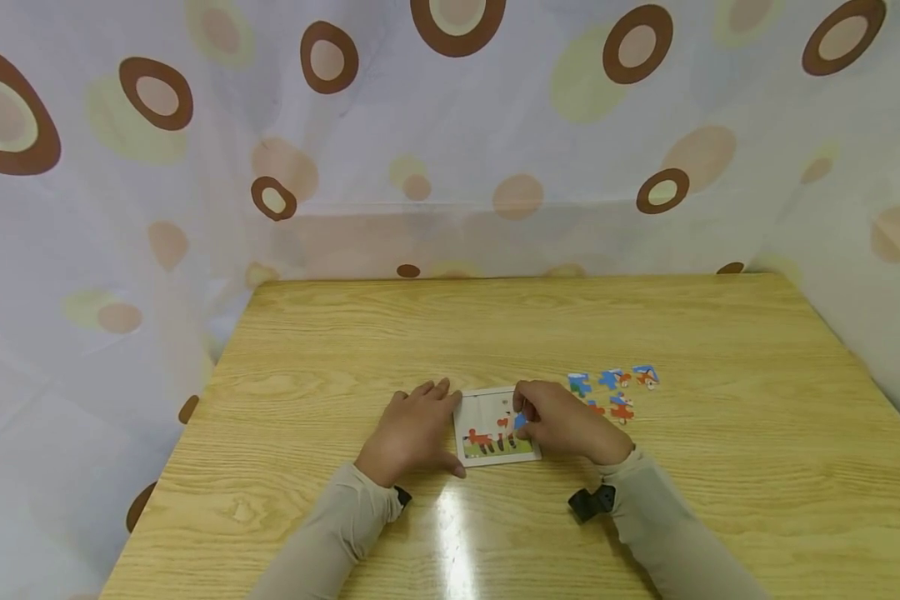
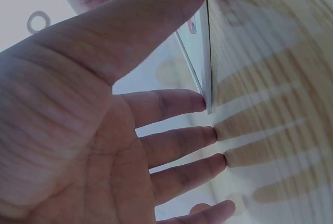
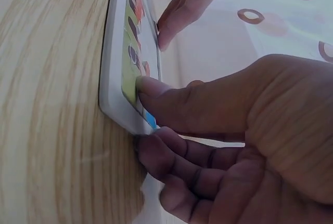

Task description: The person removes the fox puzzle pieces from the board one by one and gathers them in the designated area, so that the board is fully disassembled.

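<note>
A white-rimmed puzzle tray (image 1: 501,461) lies flat on the table, partly filled with pieces showing green ground and red shapes. My left hand (image 1: 414,431) rests along its left side, fingers fairly straight, with the index fingertip at the tray's edge in the left wrist view and the thumb by the near left corner. Over the right part of the tray, my right hand (image 1: 566,421) pinches a blue puzzle piece (image 1: 521,422) between thumb and curled fingers. Most of that piece is hidden; a blue bit (image 3: 150,119) shows beneath the thumb in the right wrist view.
Several loose puzzle pieces, among them a blue and green one (image 1: 579,383), a red one (image 1: 622,408) and one with a face (image 1: 647,377), lie right of the tray, some partly behind the right hand. A patterned curtain (image 1: 457,150) surrounds the wooden table (image 1: 345,333).
</note>
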Action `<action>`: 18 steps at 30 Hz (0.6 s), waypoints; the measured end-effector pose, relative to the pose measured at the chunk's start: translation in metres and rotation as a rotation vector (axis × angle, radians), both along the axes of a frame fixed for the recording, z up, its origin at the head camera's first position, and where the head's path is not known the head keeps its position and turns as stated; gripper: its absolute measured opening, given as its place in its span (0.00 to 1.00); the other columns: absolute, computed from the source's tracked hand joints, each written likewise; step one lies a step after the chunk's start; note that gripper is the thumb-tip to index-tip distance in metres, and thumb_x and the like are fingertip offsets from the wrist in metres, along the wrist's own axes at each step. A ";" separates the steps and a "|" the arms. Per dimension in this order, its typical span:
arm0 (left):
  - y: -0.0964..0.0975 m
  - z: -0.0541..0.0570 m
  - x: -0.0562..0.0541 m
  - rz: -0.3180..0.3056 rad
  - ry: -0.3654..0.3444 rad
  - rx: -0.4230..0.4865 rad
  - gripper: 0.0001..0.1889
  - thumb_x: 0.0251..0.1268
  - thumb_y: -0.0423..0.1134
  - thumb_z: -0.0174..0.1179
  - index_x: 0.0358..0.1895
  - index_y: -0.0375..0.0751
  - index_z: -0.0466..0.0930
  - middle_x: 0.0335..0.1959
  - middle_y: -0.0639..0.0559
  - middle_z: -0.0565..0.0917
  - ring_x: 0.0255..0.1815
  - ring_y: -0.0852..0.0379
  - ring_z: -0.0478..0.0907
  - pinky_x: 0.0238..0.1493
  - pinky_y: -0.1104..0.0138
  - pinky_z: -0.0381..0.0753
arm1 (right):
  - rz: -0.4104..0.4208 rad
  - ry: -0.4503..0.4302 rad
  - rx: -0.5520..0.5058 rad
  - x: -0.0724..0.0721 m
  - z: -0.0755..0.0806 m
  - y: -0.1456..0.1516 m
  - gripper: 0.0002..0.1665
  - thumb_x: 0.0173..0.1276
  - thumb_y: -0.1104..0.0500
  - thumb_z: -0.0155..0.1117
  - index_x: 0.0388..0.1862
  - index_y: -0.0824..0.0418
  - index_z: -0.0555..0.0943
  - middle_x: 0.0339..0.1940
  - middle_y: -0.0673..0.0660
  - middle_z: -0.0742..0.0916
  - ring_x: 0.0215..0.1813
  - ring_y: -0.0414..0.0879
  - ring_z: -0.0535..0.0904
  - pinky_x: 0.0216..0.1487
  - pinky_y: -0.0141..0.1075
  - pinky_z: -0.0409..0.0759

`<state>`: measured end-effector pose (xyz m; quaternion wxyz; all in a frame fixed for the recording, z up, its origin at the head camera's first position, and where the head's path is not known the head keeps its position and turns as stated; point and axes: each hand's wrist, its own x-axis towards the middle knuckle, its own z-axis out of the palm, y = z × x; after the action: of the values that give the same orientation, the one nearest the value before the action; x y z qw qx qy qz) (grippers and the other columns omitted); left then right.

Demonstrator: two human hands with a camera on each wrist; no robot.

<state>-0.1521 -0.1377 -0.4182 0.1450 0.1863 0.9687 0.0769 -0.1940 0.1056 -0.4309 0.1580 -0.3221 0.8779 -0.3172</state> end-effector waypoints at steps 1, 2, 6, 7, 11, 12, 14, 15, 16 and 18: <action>0.000 0.000 0.000 0.000 0.000 0.001 0.58 0.42 0.64 0.81 0.77 0.42 0.68 0.79 0.41 0.65 0.78 0.41 0.63 0.70 0.40 0.67 | -0.001 0.004 0.006 0.000 0.000 0.000 0.13 0.65 0.68 0.75 0.40 0.64 0.77 0.29 0.52 0.76 0.30 0.42 0.69 0.34 0.37 0.71; 0.000 0.000 0.000 0.001 0.001 0.000 0.58 0.42 0.64 0.81 0.77 0.42 0.68 0.79 0.41 0.65 0.78 0.41 0.63 0.70 0.40 0.67 | -0.003 0.006 0.012 0.000 0.000 0.000 0.13 0.65 0.67 0.75 0.40 0.63 0.76 0.29 0.52 0.76 0.30 0.42 0.69 0.34 0.37 0.70; 0.001 0.001 0.000 0.005 -0.005 0.008 0.57 0.42 0.63 0.82 0.77 0.41 0.68 0.79 0.41 0.65 0.78 0.40 0.63 0.69 0.40 0.68 | -0.018 0.017 0.032 0.000 -0.001 0.000 0.15 0.65 0.67 0.75 0.40 0.62 0.74 0.31 0.52 0.75 0.31 0.43 0.68 0.33 0.37 0.70; 0.002 0.000 0.001 0.007 -0.007 0.010 0.57 0.42 0.63 0.82 0.77 0.41 0.69 0.79 0.40 0.65 0.78 0.40 0.63 0.69 0.40 0.68 | -0.023 0.017 0.035 0.000 -0.002 0.000 0.16 0.65 0.67 0.75 0.39 0.61 0.74 0.31 0.52 0.74 0.31 0.44 0.68 0.33 0.37 0.69; 0.002 -0.001 0.002 0.009 -0.011 0.011 0.57 0.43 0.63 0.82 0.77 0.40 0.69 0.79 0.40 0.65 0.78 0.40 0.63 0.69 0.41 0.68 | -0.038 0.016 0.023 0.000 -0.003 -0.001 0.15 0.66 0.69 0.73 0.37 0.60 0.72 0.30 0.52 0.74 0.31 0.44 0.68 0.33 0.37 0.68; 0.002 -0.001 0.002 0.007 -0.009 0.008 0.57 0.42 0.63 0.82 0.77 0.40 0.69 0.79 0.40 0.65 0.78 0.40 0.63 0.69 0.41 0.69 | -0.042 0.008 0.010 0.000 -0.003 -0.001 0.15 0.67 0.70 0.72 0.36 0.60 0.72 0.29 0.52 0.74 0.31 0.44 0.68 0.33 0.36 0.68; 0.003 -0.001 0.002 0.005 -0.005 0.004 0.57 0.42 0.63 0.82 0.77 0.40 0.69 0.79 0.40 0.66 0.78 0.40 0.64 0.68 0.41 0.69 | -0.046 -0.010 -0.017 0.001 -0.004 -0.001 0.14 0.69 0.70 0.70 0.35 0.60 0.71 0.28 0.51 0.74 0.30 0.44 0.68 0.32 0.36 0.67; 0.003 -0.001 0.002 0.004 -0.005 0.001 0.57 0.42 0.63 0.82 0.77 0.40 0.69 0.79 0.40 0.66 0.77 0.40 0.64 0.68 0.42 0.69 | -0.045 -0.017 -0.031 0.000 -0.004 -0.001 0.14 0.69 0.70 0.69 0.35 0.60 0.71 0.27 0.51 0.75 0.29 0.43 0.68 0.32 0.36 0.67; 0.003 0.000 0.002 0.002 -0.005 -0.002 0.57 0.42 0.63 0.82 0.77 0.40 0.69 0.78 0.40 0.66 0.77 0.40 0.64 0.68 0.42 0.70 | -0.045 -0.028 -0.043 0.000 -0.005 -0.001 0.14 0.70 0.69 0.69 0.35 0.60 0.71 0.26 0.50 0.75 0.28 0.43 0.68 0.31 0.35 0.67; 0.003 0.000 0.002 -0.001 -0.007 -0.008 0.57 0.42 0.64 0.82 0.77 0.40 0.69 0.79 0.40 0.66 0.78 0.40 0.64 0.68 0.42 0.70 | -0.046 -0.034 -0.060 0.000 -0.006 0.001 0.14 0.71 0.68 0.69 0.34 0.60 0.70 0.25 0.50 0.75 0.27 0.42 0.68 0.31 0.35 0.66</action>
<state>-0.1505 -0.1343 -0.4180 0.1490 0.1860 0.9684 0.0735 -0.1943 0.1062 -0.4366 0.1559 -0.3010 0.8723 -0.3524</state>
